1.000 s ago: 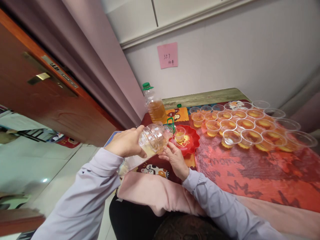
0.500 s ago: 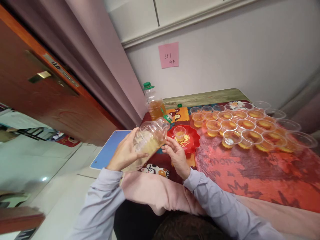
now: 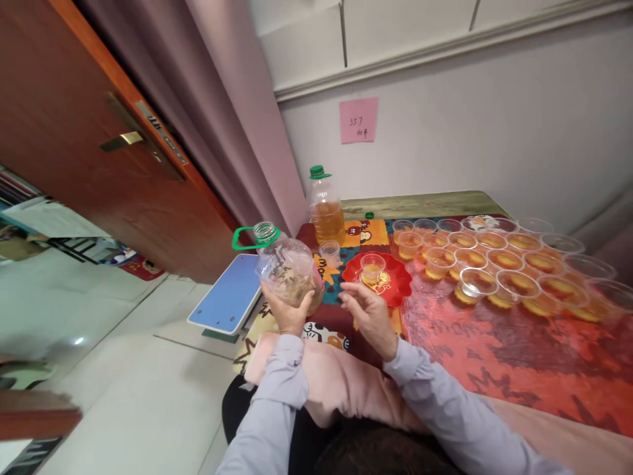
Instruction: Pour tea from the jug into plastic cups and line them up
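Observation:
My left hand is wrapped round the lower part of a large clear bottle, whose open neck with a green handle ring points up and left. To the right, my right hand is raised with its fingers apart and nothing in it, just in front of a red scalloped plate. A small clear cup with some yellow liquid stands on that plate. Another clear cup stands between the bottle and the plate. Behind it is a capped bottle of amber liquid.
Rows of clear cups with yellow liquid stand on the right of the patterned table. A green cap lies near the wall. A blue board is at the left, beside the door.
The held bottle has moved left and tilted back, its neck now pointing up-left instead of right. My right hand has come away from it. A cup now shows left of the plate. The view has shifted.

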A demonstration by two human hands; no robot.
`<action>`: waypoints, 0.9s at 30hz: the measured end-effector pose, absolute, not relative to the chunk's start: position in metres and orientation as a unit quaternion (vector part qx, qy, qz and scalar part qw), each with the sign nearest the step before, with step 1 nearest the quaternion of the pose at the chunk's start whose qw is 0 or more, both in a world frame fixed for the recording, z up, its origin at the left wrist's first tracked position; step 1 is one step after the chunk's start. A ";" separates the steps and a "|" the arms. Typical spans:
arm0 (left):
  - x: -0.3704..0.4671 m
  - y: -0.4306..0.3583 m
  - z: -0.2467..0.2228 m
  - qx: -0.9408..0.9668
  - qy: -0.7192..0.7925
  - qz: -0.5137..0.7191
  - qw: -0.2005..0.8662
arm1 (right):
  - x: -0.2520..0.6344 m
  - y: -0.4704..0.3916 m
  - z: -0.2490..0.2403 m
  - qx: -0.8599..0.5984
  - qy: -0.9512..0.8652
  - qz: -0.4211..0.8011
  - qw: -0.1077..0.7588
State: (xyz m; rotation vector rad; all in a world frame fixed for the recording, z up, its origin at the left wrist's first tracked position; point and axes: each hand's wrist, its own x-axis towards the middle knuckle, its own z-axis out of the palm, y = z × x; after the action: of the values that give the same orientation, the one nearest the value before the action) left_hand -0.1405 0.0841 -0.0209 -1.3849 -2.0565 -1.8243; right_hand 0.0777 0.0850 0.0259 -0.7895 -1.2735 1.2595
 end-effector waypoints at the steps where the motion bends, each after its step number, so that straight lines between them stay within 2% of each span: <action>1: -0.142 0.083 -0.023 -0.444 -0.673 -0.591 0.027 | 0.087 0.090 0.034 -0.347 -0.565 0.499 0.557; 6: -0.145 0.081 -0.029 -0.433 -0.677 -0.595 -0.024 | 0.148 0.140 0.078 -0.434 -0.699 0.250 0.511; 10: -0.147 0.083 -0.031 -0.429 -0.679 -0.595 -0.028 | 0.177 0.186 0.096 -0.456 -0.814 0.092 0.347; 14: -0.147 0.085 -0.031 -0.435 -0.672 -0.599 -0.024 | 0.174 0.210 0.100 -0.450 -0.878 0.055 0.154; 18: -0.147 0.086 -0.030 -0.440 -0.665 -0.603 -0.026 | 0.153 0.212 0.103 -0.445 -0.894 0.041 0.032; 22: -0.146 0.085 -0.028 -0.443 -0.666 -0.599 -0.028 | 0.136 0.208 0.103 -0.463 -0.885 0.023 -0.030; 27: -0.145 0.083 -0.024 -0.442 -0.669 -0.596 -0.026 | 0.127 0.207 0.100 -0.488 -0.872 0.022 -0.034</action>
State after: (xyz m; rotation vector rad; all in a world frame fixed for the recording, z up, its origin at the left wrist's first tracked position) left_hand -0.1450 0.0834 -0.0236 -1.4133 -2.1387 -1.9060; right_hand 0.1265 0.2071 0.1001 -1.5654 -2.8000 0.0711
